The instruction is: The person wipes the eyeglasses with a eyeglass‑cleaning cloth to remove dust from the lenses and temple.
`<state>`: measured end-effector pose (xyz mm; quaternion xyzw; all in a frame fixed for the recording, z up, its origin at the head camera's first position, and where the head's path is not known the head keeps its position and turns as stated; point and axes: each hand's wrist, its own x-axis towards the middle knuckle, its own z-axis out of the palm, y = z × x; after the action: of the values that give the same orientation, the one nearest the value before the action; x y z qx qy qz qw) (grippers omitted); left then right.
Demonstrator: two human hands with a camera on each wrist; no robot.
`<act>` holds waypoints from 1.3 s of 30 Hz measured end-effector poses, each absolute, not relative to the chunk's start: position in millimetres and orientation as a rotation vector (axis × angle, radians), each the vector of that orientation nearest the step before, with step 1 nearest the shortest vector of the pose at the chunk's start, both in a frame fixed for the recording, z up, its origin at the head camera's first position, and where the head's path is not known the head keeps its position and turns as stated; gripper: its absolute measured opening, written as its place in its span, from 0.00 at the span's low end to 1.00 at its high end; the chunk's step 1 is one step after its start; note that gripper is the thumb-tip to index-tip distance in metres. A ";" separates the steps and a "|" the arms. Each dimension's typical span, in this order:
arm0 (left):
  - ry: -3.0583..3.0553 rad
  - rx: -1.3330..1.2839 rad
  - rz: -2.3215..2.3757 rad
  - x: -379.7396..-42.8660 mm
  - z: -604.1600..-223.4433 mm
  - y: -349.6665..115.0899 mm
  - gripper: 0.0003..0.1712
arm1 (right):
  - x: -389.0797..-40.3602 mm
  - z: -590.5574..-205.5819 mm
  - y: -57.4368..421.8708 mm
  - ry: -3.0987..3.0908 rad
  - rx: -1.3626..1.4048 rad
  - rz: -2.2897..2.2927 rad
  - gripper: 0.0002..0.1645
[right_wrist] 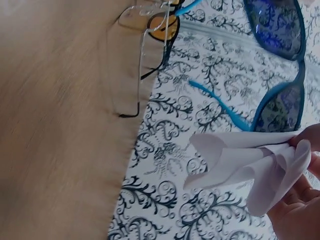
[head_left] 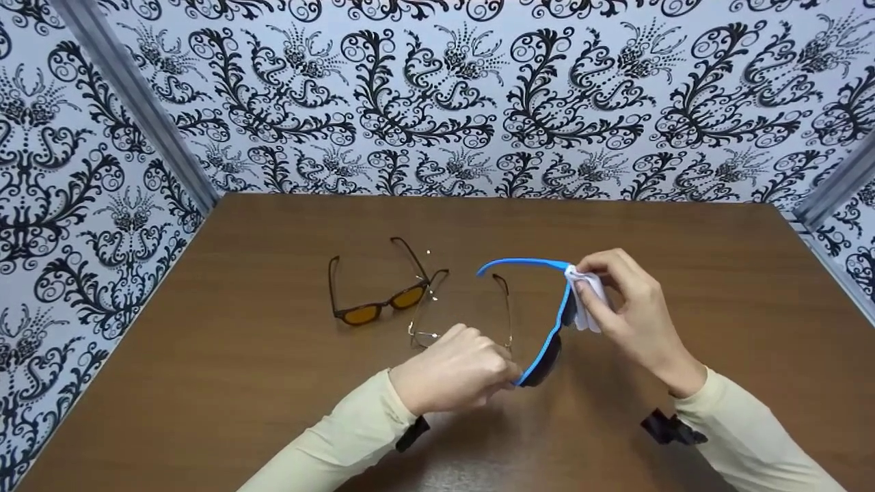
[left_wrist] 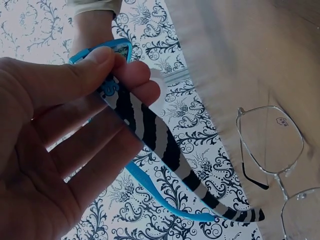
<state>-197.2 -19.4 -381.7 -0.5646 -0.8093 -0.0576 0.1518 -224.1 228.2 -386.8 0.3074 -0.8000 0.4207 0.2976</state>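
Observation:
Blue-framed sunglasses (head_left: 549, 352) with dark lenses are held up above the table between both hands. My left hand (head_left: 458, 369) grips them at the near end. In the left wrist view its thumb and index finger pinch the zebra-striped temple (left_wrist: 162, 140) by the hinge, the other fingers lying straighter. My right hand (head_left: 636, 314) pinches a folded white cloth (right_wrist: 235, 157) over the far corner of the frame. How the cloth lies against the lens there is partly hidden by the fingers. The other temple, plain blue, sticks out to the left.
Clear glasses with a thin metal frame (left_wrist: 279, 182) lie on the brown table (head_left: 273, 410) behind my left hand, which partly covers them. Left of them are dark-framed glasses with amber lenses (head_left: 362, 315). Patterned wall panels (head_left: 437, 89) border the table's back and sides.

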 end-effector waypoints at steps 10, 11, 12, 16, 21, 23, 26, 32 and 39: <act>-2.305 -1.533 -0.220 -199.2 -381.7 -21.3 0.12 | -211.0 -398.3 214.6 -1.974 1.060 1.036 0.16; -2.301 -1.536 -0.224 -199.3 -381.8 -21.4 0.12 | -210.1 -400.4 215.4 -1.976 1.059 1.036 0.18; -2.298 -1.543 -0.226 -199.2 -382.2 -21.4 0.11 | -209.4 -402.2 216.5 -1.979 1.055 1.035 0.19; -2.287 -1.588 -0.227 -198.4 -382.7 -20.9 0.12 | -209.5 -407.6 222.9 -1.997 1.005 1.040 0.08; -2.261 -1.641 -0.217 -196.9 -383.2 -19.9 0.13 | -211.8 -405.1 229.4 -2.042 0.871 1.106 0.19; -2.249 -1.660 -0.212 -195.5 -383.6 -19.3 0.14 | -212.9 -401.8 231.0 -2.068 0.803 1.155 0.18; -2.235 -1.677 -0.213 -193.4 -384.4 -18.1 0.14 | -213.7 -397.6 232.2 -2.092 0.725 1.230 0.17; -2.228 -1.635 -0.206 -193.3 -384.9 -18.4 0.16 | -208.0 -397.6 229.6 -2.064 0.752 1.287 0.18; -2.263 -1.594 -0.248 -195.2 -383.5 -22.0 0.14 | -194.6 -404.7 222.2 -2.034 0.923 1.147 0.20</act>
<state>-195.2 -22.0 -383.5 -0.5641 -0.8010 -0.0878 0.1802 -194.6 222.2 -404.7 0.3497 -0.7700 0.4344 0.3102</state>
